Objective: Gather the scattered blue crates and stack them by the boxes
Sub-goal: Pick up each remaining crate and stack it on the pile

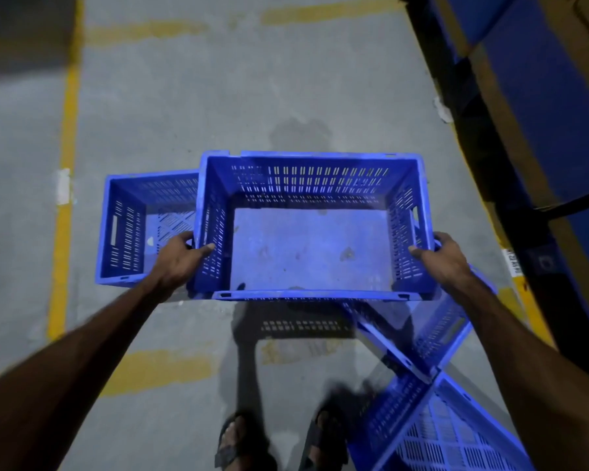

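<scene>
Head camera looks straight down on a blue crate (pixel 310 226) carried open side up above a grey concrete floor (pixel 170 107). The left hand (pixel 179 256) grips the crate's left short wall, thumb hooked inside over the rim and the other fingers wrapped round the outside; the right hand (pixel 439 254) grips the opposite short wall the same way. Holding both ends like this keeps the crate level and leaves its bottom free to drop onto another one. The crate's shadow falls on the floor just nearer the person, which suggests it is held up off the ground rather than resting.

Left of the held crate, a second crate (pixel 140 229) sits upright on the floor, partly hidden behind the held crate's left wall. Below and right of the held crate, a third crate (pixel 436 328) lies tilted, and a fourth crate (pixel 432 433) lies nearer still, by the person's right foot, so these are not yet gathered. The person's sandalled feet (pixel 279 440) stand just below the held crate.

Right of the held crate runs a dark rack upright (pixel 490 171) with brown cardboard boxes (pixel 585 79) behind it, probably the stacking spot. Yellow painted lines (pixel 67 185) mark the floor left of the crates. My guess is that the carrying step is under way, with stacking to follow.
</scene>
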Action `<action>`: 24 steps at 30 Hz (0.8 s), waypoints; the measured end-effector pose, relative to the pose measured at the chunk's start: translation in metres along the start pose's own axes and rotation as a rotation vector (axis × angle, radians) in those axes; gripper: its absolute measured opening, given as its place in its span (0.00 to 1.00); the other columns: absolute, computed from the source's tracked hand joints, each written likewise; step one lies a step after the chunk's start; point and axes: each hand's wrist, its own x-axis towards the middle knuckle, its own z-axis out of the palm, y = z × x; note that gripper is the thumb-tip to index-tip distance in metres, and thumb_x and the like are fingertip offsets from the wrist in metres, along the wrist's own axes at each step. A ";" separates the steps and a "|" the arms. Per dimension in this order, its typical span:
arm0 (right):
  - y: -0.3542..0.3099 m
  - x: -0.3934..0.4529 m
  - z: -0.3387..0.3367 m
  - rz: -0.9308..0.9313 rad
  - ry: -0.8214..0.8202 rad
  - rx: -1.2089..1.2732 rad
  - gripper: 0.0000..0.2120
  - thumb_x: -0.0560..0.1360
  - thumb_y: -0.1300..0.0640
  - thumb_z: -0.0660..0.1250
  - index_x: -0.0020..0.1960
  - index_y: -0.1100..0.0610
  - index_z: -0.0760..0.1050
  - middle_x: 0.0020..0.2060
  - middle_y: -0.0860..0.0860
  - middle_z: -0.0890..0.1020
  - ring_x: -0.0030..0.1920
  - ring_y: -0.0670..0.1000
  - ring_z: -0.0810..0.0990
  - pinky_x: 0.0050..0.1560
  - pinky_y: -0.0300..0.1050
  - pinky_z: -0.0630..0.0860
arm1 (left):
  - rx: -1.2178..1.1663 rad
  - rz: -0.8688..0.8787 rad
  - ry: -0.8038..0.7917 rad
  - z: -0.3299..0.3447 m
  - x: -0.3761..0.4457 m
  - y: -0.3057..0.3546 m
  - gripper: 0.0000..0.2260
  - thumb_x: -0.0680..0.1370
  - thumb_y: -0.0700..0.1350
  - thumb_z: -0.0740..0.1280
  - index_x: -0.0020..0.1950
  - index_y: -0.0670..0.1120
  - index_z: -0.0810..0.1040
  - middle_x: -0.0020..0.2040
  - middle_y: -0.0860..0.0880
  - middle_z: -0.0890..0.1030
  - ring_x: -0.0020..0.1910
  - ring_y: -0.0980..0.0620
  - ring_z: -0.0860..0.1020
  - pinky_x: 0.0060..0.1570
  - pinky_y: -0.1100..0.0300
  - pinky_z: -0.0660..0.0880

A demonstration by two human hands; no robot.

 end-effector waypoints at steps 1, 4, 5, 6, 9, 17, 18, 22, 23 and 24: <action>0.002 0.001 0.000 0.010 -0.007 0.038 0.33 0.71 0.49 0.76 0.72 0.56 0.71 0.59 0.56 0.82 0.51 0.60 0.83 0.55 0.58 0.81 | -0.042 -0.010 -0.007 0.001 -0.001 0.002 0.14 0.79 0.45 0.72 0.65 0.47 0.79 0.52 0.44 0.86 0.45 0.44 0.86 0.49 0.46 0.83; -0.002 -0.001 -0.005 0.033 -0.004 0.152 0.30 0.68 0.48 0.77 0.67 0.55 0.75 0.56 0.56 0.83 0.45 0.57 0.84 0.51 0.56 0.83 | -0.129 -0.027 0.063 -0.003 -0.005 0.005 0.13 0.78 0.43 0.73 0.62 0.46 0.81 0.48 0.45 0.86 0.42 0.46 0.86 0.44 0.51 0.84; -0.009 -0.005 -0.010 0.026 -0.004 0.173 0.25 0.71 0.51 0.77 0.65 0.55 0.76 0.53 0.56 0.83 0.42 0.56 0.83 0.49 0.53 0.82 | -0.147 -0.017 0.100 -0.006 -0.009 0.008 0.12 0.77 0.43 0.73 0.60 0.46 0.82 0.46 0.46 0.86 0.41 0.46 0.86 0.42 0.53 0.84; -0.016 -0.010 -0.017 0.019 -0.005 0.186 0.20 0.74 0.54 0.76 0.63 0.55 0.78 0.50 0.56 0.83 0.40 0.54 0.81 0.46 0.51 0.80 | -0.167 -0.012 0.131 -0.011 -0.012 0.011 0.11 0.76 0.44 0.74 0.58 0.47 0.83 0.45 0.46 0.87 0.41 0.46 0.86 0.43 0.54 0.84; -0.035 -0.020 -0.039 -0.019 -0.009 0.225 0.11 0.75 0.58 0.74 0.57 0.57 0.81 0.46 0.58 0.84 0.41 0.55 0.81 0.48 0.52 0.79 | -0.227 0.018 0.162 -0.032 -0.031 0.029 0.09 0.75 0.45 0.75 0.54 0.48 0.86 0.44 0.47 0.87 0.42 0.46 0.86 0.48 0.48 0.83; -0.077 -0.083 -0.084 -0.050 -0.001 0.160 0.07 0.76 0.64 0.68 0.51 0.59 0.83 0.38 0.56 0.83 0.35 0.54 0.79 0.39 0.44 0.73 | -0.255 -0.010 0.282 -0.078 -0.106 0.059 0.10 0.76 0.32 0.69 0.55 0.40 0.84 0.42 0.42 0.83 0.37 0.45 0.81 0.46 0.47 0.81; -0.079 -0.094 -0.089 -0.056 -0.010 0.159 0.07 0.76 0.64 0.68 0.50 0.58 0.83 0.38 0.56 0.83 0.35 0.54 0.80 0.38 0.44 0.73 | -0.262 -0.014 0.278 -0.084 -0.117 0.058 0.10 0.76 0.32 0.69 0.55 0.41 0.84 0.43 0.43 0.83 0.39 0.44 0.81 0.49 0.44 0.80; -0.083 -0.143 -0.113 -0.134 -0.053 0.151 0.08 0.76 0.66 0.66 0.47 0.57 0.82 0.36 0.52 0.84 0.35 0.53 0.81 0.37 0.44 0.74 | -0.271 0.014 0.271 -0.110 -0.167 0.058 0.13 0.76 0.31 0.69 0.48 0.49 0.84 0.45 0.45 0.85 0.39 0.45 0.82 0.45 0.48 0.81; -0.086 -0.156 -0.121 -0.153 -0.066 0.145 0.08 0.76 0.66 0.66 0.48 0.56 0.82 0.37 0.52 0.84 0.36 0.53 0.82 0.37 0.45 0.75 | -0.275 0.021 0.268 -0.119 -0.181 0.061 0.14 0.76 0.30 0.69 0.48 0.50 0.84 0.45 0.45 0.86 0.38 0.48 0.82 0.42 0.51 0.80; -0.090 -0.169 -0.131 -0.170 -0.079 0.142 0.09 0.76 0.67 0.66 0.50 0.56 0.82 0.40 0.53 0.85 0.38 0.54 0.83 0.37 0.45 0.76 | -0.279 0.022 0.264 -0.127 -0.195 0.066 0.14 0.76 0.29 0.68 0.49 0.48 0.84 0.46 0.45 0.86 0.36 0.51 0.83 0.38 0.55 0.80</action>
